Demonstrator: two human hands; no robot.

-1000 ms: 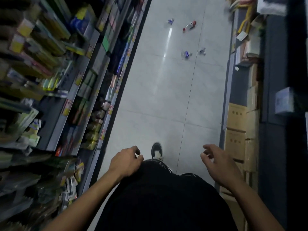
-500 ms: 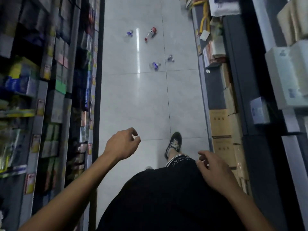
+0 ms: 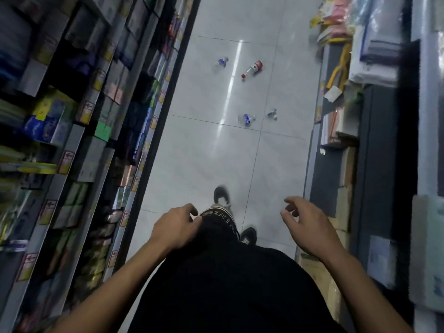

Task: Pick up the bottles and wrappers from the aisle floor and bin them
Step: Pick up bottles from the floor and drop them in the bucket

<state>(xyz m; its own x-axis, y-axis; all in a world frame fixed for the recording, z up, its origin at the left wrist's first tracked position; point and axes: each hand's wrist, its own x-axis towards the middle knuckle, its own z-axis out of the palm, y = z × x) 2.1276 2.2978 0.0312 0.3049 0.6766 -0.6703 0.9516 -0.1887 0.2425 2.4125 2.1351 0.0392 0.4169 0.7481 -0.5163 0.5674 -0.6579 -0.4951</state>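
The person's left hand [image 3: 176,227] and right hand [image 3: 306,225] hang loosely curled and empty, probably because the litter lies well ahead. A red-capped clear plastic bottle [image 3: 252,69] and three crumpled blue-and-clear wrappers [image 3: 247,119] are scattered mid-aisle on the pale tiled floor [image 3: 204,152], far from both shelf edges, leaving open walking room between.

A shop aisle: price-tagged shelves [image 3: 79,145] packed with boxed goods on the left, stacked stock [image 3: 374,51] right, tiled floor [image 3: 204,152] between.
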